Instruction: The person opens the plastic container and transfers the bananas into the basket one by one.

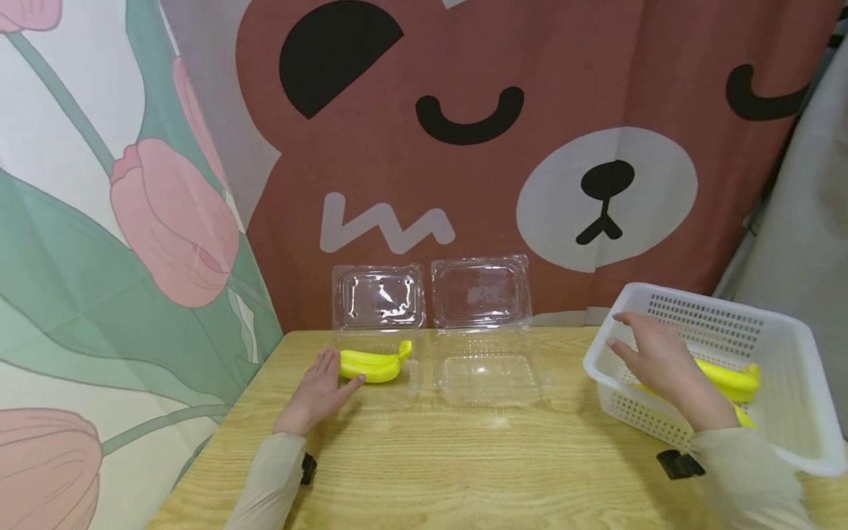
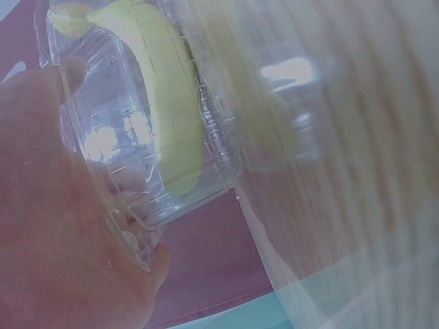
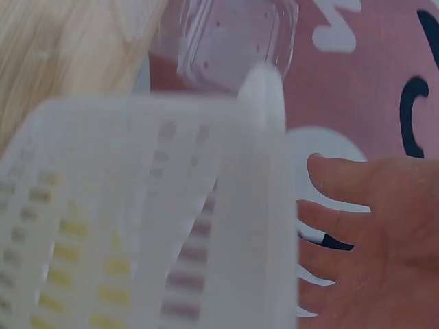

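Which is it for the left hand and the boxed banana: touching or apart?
Apart. The left wrist view shows the left hand at the edge of the box and a gap between it and the banana.

The head view is being lit evenly, white glints being thrown off a clear lid [image 1: 377, 298] toward 8 o'clock. In the left-wrist view, glare is being cast at 1 o'clock; in the right-wrist view (dimmer, greyer), the basket [image 3: 154, 226] is being blurred at 8 o'clock.
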`<state>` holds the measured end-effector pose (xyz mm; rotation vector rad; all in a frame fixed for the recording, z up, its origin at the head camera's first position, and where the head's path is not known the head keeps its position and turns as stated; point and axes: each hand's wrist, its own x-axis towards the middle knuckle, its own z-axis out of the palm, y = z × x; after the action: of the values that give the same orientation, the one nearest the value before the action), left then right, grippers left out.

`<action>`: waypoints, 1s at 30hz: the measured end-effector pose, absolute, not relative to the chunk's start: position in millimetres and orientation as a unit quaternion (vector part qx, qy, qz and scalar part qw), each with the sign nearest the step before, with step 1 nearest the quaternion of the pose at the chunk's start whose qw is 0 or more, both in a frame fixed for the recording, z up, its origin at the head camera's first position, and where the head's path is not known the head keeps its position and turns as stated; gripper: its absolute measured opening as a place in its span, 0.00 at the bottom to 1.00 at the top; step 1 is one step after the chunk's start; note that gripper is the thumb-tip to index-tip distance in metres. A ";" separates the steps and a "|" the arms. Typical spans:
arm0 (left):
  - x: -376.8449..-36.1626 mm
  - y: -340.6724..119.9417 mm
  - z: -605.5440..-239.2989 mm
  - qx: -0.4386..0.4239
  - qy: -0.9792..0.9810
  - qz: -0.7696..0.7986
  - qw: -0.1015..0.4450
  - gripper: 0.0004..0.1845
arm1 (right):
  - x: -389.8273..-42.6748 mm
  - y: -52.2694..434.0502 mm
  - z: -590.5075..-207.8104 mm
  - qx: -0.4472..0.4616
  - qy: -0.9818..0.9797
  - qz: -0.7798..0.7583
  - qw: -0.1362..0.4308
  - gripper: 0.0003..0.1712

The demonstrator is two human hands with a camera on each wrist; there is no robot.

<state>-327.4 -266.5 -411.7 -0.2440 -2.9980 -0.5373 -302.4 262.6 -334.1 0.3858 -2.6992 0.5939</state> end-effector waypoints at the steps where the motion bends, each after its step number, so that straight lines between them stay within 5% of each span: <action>1: -327.3 -266.3 -411.2 -0.080 -0.980 -0.175 0.044 0.49 | -302.3 257.8 -334.3 0.146 -0.951 0.210 0.175 0.29; 30: -327.7 -265.2 -412.2 -0.073 -0.979 -0.184 0.042 0.48 | -314.1 109.9 -339.5 0.249 -0.925 0.244 0.153 0.30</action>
<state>-327.7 -265.2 -412.2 -0.2246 -2.9966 -0.5636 -314.1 109.9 -339.5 0.7145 -2.6520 0.7009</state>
